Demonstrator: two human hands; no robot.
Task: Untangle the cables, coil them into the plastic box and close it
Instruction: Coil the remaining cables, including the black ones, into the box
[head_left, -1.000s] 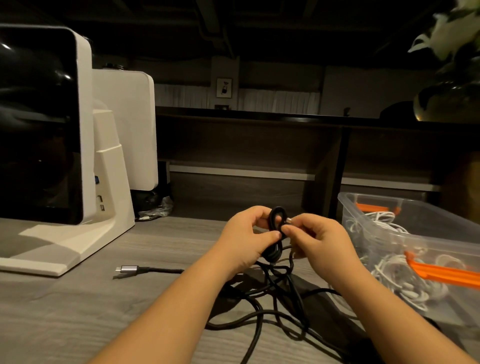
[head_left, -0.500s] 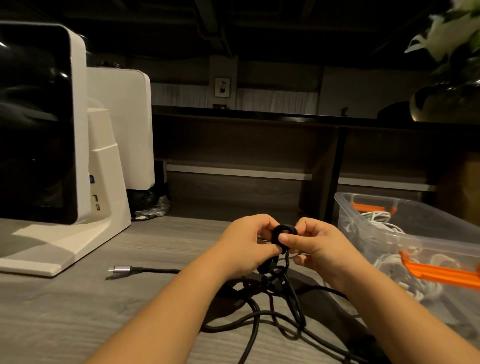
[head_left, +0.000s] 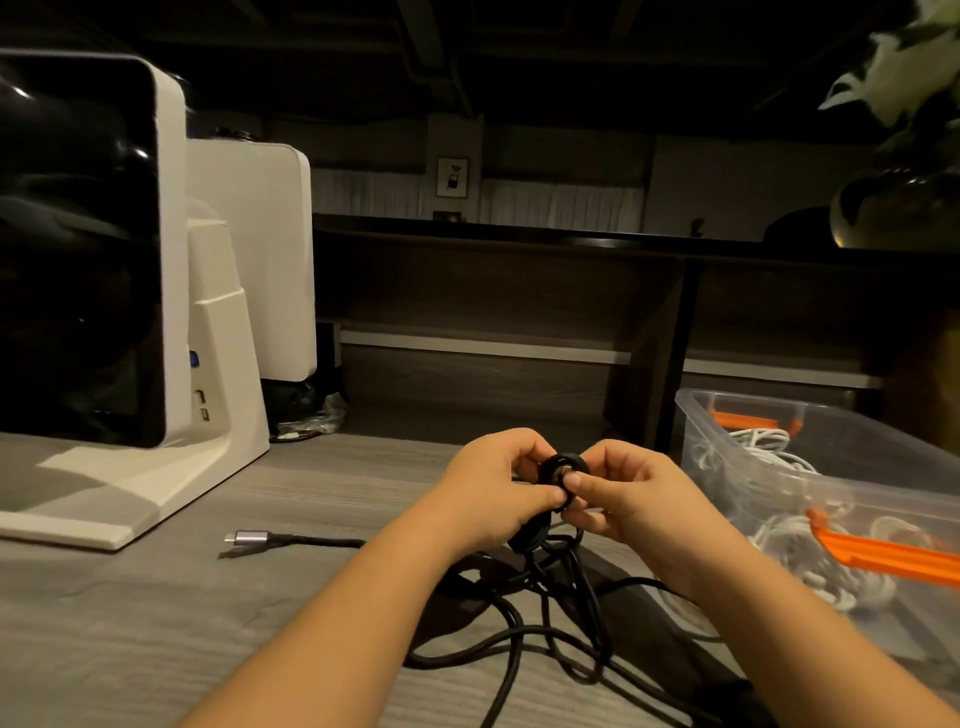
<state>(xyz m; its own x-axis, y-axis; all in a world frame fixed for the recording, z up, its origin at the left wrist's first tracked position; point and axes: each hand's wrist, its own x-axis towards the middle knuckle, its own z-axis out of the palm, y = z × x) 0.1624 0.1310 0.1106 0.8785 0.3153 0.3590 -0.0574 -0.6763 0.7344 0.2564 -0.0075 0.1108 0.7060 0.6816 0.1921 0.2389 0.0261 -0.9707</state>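
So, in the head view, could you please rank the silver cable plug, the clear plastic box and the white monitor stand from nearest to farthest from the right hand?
From the right hand, which pinches the black cable:
1. Clear plastic box, just to its right on the table.
2. Silver cable plug, to the left, beyond the left hand.
3. White monitor stand, far left and further back.

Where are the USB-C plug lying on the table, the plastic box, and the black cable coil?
USB-C plug (head_left: 251, 537), head view, on its metal shell.
plastic box (head_left: 691, 415), head view, on its near left wall.
black cable coil (head_left: 560, 462), head view, on the loop's top.
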